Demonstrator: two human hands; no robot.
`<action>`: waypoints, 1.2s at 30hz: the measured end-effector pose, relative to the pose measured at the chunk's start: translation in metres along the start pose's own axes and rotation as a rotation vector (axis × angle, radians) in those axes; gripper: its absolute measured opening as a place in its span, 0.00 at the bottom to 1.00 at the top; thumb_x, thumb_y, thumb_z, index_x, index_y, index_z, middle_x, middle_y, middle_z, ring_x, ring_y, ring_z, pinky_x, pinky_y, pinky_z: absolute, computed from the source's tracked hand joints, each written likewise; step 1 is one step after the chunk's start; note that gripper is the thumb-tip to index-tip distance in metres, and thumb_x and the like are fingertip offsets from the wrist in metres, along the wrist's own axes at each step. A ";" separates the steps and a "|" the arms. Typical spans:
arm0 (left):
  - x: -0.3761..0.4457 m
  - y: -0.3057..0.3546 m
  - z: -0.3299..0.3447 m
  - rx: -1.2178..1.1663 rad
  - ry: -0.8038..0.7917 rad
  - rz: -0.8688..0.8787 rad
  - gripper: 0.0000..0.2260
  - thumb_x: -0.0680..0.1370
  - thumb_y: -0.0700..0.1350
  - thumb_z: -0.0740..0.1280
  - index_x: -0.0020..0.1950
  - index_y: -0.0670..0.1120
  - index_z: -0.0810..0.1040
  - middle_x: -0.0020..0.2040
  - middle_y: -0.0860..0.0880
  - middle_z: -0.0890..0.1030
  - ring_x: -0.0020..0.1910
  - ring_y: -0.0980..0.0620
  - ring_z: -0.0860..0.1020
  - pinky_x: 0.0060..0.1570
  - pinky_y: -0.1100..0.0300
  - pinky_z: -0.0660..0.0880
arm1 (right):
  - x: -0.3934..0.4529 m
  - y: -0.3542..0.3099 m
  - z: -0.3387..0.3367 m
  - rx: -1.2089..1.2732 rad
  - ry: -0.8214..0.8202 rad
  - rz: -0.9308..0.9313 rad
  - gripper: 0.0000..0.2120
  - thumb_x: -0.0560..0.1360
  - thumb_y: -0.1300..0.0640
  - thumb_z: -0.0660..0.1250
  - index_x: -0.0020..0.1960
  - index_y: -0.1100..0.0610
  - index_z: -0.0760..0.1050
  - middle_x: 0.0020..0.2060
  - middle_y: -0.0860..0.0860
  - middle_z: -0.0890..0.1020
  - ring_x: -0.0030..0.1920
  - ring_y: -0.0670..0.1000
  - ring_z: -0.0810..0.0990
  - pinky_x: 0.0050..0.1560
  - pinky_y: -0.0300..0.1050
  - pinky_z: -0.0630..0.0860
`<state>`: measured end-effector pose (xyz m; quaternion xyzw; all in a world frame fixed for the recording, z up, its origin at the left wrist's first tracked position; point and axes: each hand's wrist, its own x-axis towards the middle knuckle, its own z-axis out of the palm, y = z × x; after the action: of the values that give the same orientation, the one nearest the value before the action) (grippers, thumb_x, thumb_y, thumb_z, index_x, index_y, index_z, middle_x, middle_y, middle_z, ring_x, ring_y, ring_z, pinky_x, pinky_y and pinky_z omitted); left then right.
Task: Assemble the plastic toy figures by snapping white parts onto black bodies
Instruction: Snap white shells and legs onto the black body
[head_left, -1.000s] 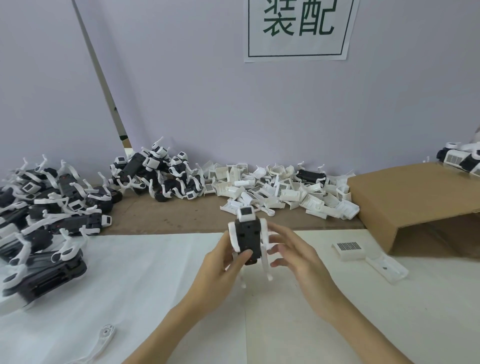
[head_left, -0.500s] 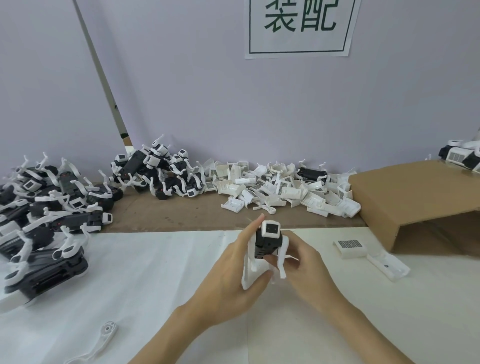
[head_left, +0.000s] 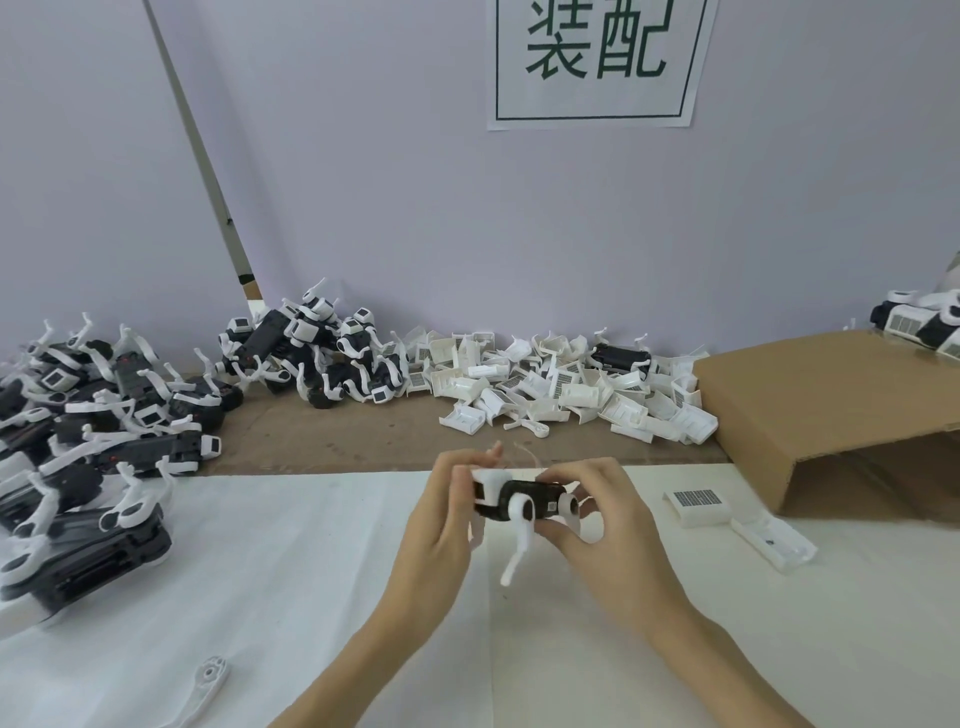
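Along the far edge of the white-covered tabletop (head_left: 260, 545) sit a folded brown cardboard sheet (head_left: 810, 405) and a heap of loose white plastic shells (head_left: 561, 387). Above the tabletop's middle, the left hand (head_left: 441, 525) and right hand (head_left: 602, 519) curl their fingers around a black-bodied toy figure with white legs (head_left: 524, 501), held sideways.

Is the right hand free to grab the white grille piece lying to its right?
Probably not yet: the right hand and left hand both grip the figure. The path to the grille piece across the bare white table looks unobstructed.
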<state>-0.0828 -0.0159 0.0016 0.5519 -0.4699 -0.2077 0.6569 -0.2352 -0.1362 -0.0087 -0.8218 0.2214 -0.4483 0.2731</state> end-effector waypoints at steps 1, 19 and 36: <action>0.001 -0.001 -0.003 0.011 0.010 -0.023 0.21 0.82 0.69 0.54 0.61 0.58 0.78 0.61 0.58 0.84 0.61 0.53 0.81 0.59 0.48 0.80 | 0.000 0.000 0.000 -0.027 0.024 -0.022 0.17 0.70 0.53 0.81 0.56 0.46 0.80 0.53 0.43 0.76 0.51 0.42 0.78 0.51 0.29 0.72; 0.016 -0.024 -0.050 0.786 -0.188 0.487 0.35 0.77 0.55 0.76 0.81 0.54 0.66 0.74 0.64 0.72 0.69 0.68 0.72 0.66 0.74 0.67 | 0.009 0.005 -0.023 -0.048 -0.275 0.022 0.35 0.70 0.53 0.81 0.69 0.35 0.67 0.67 0.32 0.73 0.68 0.33 0.69 0.60 0.28 0.68; 0.010 -0.020 -0.018 0.022 0.100 -0.059 0.07 0.86 0.48 0.63 0.59 0.46 0.72 0.36 0.52 0.79 0.37 0.50 0.79 0.41 0.58 0.78 | 0.007 -0.008 -0.004 0.275 -0.357 0.373 0.24 0.82 0.33 0.56 0.57 0.49 0.82 0.48 0.45 0.86 0.51 0.50 0.85 0.59 0.53 0.79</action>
<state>-0.0582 -0.0200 -0.0118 0.5825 -0.4222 -0.1938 0.6670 -0.2339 -0.1352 0.0028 -0.7881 0.2541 -0.2643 0.4945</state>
